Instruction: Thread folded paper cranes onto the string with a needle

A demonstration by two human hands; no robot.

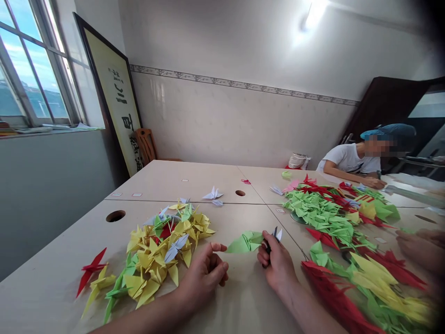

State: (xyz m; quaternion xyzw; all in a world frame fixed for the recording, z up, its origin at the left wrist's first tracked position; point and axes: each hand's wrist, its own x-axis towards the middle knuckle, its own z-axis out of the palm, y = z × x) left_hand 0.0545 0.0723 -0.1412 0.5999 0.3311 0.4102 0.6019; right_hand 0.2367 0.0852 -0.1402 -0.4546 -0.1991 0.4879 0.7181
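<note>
My left hand (205, 273) is curled, with nothing visible in it, just in front of a heap of yellow, green and red origami cranes (167, 250). My right hand (274, 262) grips a small dark object (268, 246) with a pale paper piece (278, 234) at its tip. I cannot tell exactly what that object is. Between my hands, a green paper crane (245, 242) lies on the pale table (243, 297), close to my right fingers. A red paper crane (91, 271) lies left of the heap.
Long red, green and yellow folded paper strips (361, 283) and cranes crowd the table's right side. Another person's hands (419, 248) show at the right edge. A person in a white shirt (347, 160) leans on the far table. The tabletop has round holes (115, 215).
</note>
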